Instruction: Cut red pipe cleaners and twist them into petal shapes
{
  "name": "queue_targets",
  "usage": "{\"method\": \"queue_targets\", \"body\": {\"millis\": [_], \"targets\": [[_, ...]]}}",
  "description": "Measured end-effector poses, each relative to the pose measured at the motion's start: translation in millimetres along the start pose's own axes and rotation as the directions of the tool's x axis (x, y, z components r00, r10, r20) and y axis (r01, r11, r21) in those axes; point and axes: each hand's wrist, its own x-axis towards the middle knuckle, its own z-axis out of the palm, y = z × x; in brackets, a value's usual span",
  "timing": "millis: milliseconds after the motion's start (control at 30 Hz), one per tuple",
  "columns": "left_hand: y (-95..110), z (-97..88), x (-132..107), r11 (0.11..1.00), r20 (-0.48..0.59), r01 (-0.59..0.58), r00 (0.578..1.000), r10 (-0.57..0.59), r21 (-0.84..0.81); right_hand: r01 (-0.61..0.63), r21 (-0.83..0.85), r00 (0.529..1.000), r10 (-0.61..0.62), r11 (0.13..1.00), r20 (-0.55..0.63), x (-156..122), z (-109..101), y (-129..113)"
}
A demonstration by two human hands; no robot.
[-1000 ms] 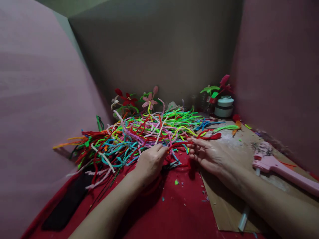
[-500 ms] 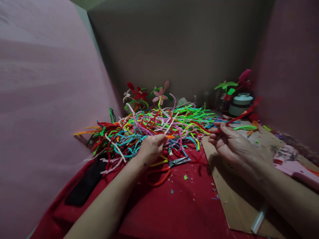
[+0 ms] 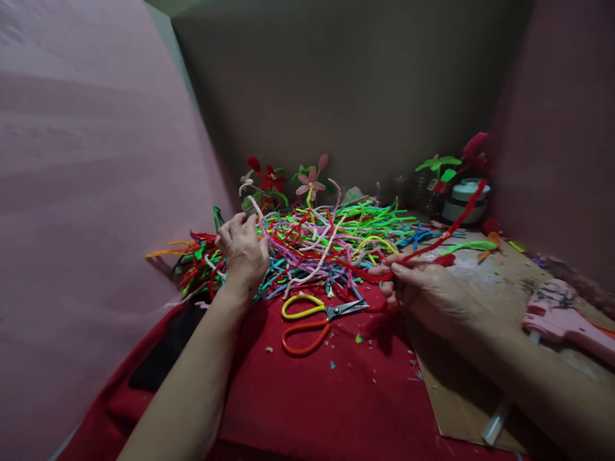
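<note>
Finding: one red pipe cleaner pinched in the right hand, grip of the left hand unconfirmed

The right hand has thumb and fingers closed on the red pipe cleaner, above the left edge of the cardboard. One end rises toward the far right corner of the surface and overlaps the view of a lidded jar; contact cannot be confirmed. The other end leads toward the pile of pipe cleaners, where its finish could not be traced.

The left hand is at the left part of the pile, fingers bent and spread. The fingertips are hidden, so whether they grasp a strand cannot be told.

Scissors lie between the pile and the near edge, blades toward the right edge. A pink glue gun rests toward the right edge, beyond the right forearm.

Risks, as judged: the red pipe cleaner could snag, since its inner end is close to tangled strands; a sharp pull could bend it or drag neighbours out. A lowered right hand could meet the blade tips. A sideways sweep of the right forearm could knock the glue gun
</note>
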Motion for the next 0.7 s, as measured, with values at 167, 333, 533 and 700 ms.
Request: {"method": "queue_targets", "body": {"millis": [167,333,533,700], "targets": [[64,-22.9,-24,0.768,0.125,-0.089,0.969,0.215,-0.634,-0.038,-0.082,0.997,0.043,0.996,0.061,-4,6,1],[97,-22.9,-47,0.334,0.804,0.735,0.496,0.327,-0.589,-0.014,-0.125,0.999,0.019,0.992,0.035,-5,8,6],[103,-19.7,-62,0.102,0.826,0.924,0.274,0.492,-0.368,-0.043,-0.132,0.997,0.052,0.990,0.065,-4,4,17],[105,-23.1,-65,0.116,0.824,0.944,0.203,0.529,-0.307,-0.083,-0.131,0.995,0.090,0.988,0.051,-5,4,17]]}}
